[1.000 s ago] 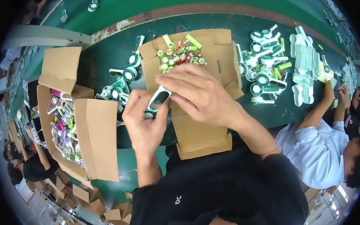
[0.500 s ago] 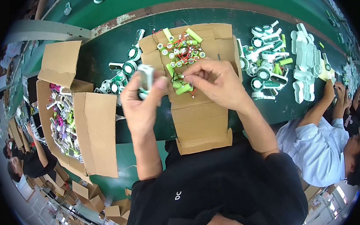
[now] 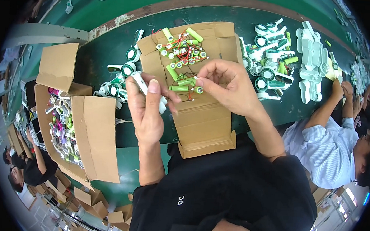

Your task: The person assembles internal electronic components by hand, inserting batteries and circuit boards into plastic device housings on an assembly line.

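L hand point(image 3: 147, 117) has a white plastic housing point(image 3: 140, 83) betw. thumb + fingers, fingers curled round it, held tilted above the worktop point(image 3: 105, 48), left of the cardboard sheet point(image 3: 205, 125)

R hand point(image 3: 232, 91) over the cardboard's right half, thumb + index tips tog., other fingers half curled; looks pinched on the white end of a wire lead point(image 3: 195, 78), contact pt partly hidden

Cardboard runs to worktop's near edge; green cells point(image 3: 194, 35) w/ red + black wires bunched toward its far edge, a few more just beside R fingertips

Handling (my guess): housing = light, stiff, smooth, maybe a bit slippery; take by the long sides, mid-body, don't squeeze any thin rim. Cells = heavier for their size, rigid, round so they'll roll; hold by the barrel. Leads = soft + thin, solder jts prob. fragile, so grab the connector, no yanking on wire

Also: assembled units point(image 3: 131, 54) left of cardboard, more heaped to its right, pale shells point(image 3: 309, 55) further toward worktop's right end; open carton point(image 3: 96, 136) of mixed parts at left end
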`<state>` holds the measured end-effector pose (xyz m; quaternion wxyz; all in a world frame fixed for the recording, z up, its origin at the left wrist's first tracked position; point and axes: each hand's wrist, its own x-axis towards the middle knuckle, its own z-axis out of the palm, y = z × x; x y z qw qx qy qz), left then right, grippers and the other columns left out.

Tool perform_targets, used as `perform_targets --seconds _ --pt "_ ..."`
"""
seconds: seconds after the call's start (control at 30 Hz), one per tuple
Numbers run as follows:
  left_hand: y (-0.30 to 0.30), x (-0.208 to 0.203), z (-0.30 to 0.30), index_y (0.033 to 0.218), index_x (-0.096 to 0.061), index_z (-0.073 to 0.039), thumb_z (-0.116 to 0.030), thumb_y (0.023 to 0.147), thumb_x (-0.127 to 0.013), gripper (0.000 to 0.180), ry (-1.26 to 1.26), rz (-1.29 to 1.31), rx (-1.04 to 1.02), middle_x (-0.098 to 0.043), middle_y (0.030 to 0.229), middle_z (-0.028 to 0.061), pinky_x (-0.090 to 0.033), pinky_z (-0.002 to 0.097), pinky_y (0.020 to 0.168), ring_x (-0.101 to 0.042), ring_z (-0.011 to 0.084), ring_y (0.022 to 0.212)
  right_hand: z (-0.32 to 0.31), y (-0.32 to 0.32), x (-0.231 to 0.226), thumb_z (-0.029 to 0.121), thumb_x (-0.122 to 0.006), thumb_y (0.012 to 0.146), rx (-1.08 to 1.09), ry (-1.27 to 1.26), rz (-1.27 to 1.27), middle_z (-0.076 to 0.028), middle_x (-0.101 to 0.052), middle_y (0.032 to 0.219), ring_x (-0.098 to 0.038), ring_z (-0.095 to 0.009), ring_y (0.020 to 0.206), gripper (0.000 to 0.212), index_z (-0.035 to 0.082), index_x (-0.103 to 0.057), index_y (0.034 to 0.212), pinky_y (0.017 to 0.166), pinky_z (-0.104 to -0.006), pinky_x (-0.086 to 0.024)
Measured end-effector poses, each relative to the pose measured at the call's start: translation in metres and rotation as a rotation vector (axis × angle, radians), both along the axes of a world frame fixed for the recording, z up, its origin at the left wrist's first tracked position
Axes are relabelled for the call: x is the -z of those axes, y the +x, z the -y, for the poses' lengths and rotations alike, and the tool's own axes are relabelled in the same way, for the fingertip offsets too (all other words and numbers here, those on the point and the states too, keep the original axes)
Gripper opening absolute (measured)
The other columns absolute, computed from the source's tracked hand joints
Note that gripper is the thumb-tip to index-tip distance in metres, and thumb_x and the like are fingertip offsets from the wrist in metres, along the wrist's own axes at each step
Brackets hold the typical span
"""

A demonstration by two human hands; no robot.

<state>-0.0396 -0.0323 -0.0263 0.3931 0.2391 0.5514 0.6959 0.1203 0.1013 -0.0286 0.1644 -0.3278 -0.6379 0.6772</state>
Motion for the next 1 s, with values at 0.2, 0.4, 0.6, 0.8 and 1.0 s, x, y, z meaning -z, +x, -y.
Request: perform_targets --seconds 0.2,0.4,0.6,0.8,1.0 --pt "0.010 0.005 -0.001 0.147 -0.046 0.007 -0.016 0.112 -0.045 0.042 -0.068 -0.378 0.071 -0.061 0.084 0.0041 -0.049 0.0260 0.068 -0.058 0.0093 0.072 0.008 -0.001 -0.019 0.002 -0.073 0.090 0.051 0.169 -0.097 0.003 -0.063 0.085 -0.052 -0.006 0.075 0.006 0.003 -0.067 0.092 0.067 -0.0233 -0.041" --pt "0.019 -0.003 -0.009 0.123 -0.058 0.005 -0.008 0.110 -0.047 0.022 -0.034 -0.414 0.097 -0.065 0.079 0.0046 -0.047 0.0254 0.056 -0.056 0.0080 0.064 0.010 -0.017 -0.030 0.002 -0.073 0.084 0.044 0.540 -0.186 -0.001 -0.061 0.080 -0.053 -0.012 0.071 0.010 0.004 -0.065 0.089 0.065 -0.0266 -0.038" --pt "0.027 -0.011 -0.012 0.121 -0.061 0.005 -0.008 0.108 -0.053 0.020 -0.110 -0.553 -0.002 -0.069 0.085 0.0071 -0.052 0.0272 0.060 -0.061 0.0086 0.067 0.017 -0.023 -0.029 0.003 -0.074 0.085 0.122 0.340 -0.153 0.003 -0.062 0.077 -0.052 -0.005 0.069 0.009 0.004 -0.065 0.088 0.062 -0.0237 -0.037" --pt "0.026 -0.011 -0.012 0.120 -0.063 0.005 -0.007 0.105 -0.058 0.020 -0.142 -0.653 -0.008 -0.071 0.088 0.0094 -0.053 0.0277 0.063 -0.064 0.0096 0.071 0.011 -0.023 -0.034 0.006 -0.074 0.082 0.106 0.309 -0.122 -0.006 -0.064 0.076 -0.061 -0.014 0.068 0.013 -0.001 -0.064 0.085 0.061 -0.0294 -0.050" --pt "0.029 -0.010 -0.012 0.118 -0.064 0.003 -0.009 0.107 -0.057 0.017 -0.170 -0.776 -0.053 -0.069 0.091 0.0052 -0.047 0.0238 0.069 -0.056 0.0065 0.079 0.009 -0.022 -0.036 0.006 -0.074 0.081 0.076 0.253 -0.090 -0.005 -0.066 0.076 -0.060 -0.011 0.069 0.013 -0.002 -0.065 0.085 0.061 -0.0274 -0.050"
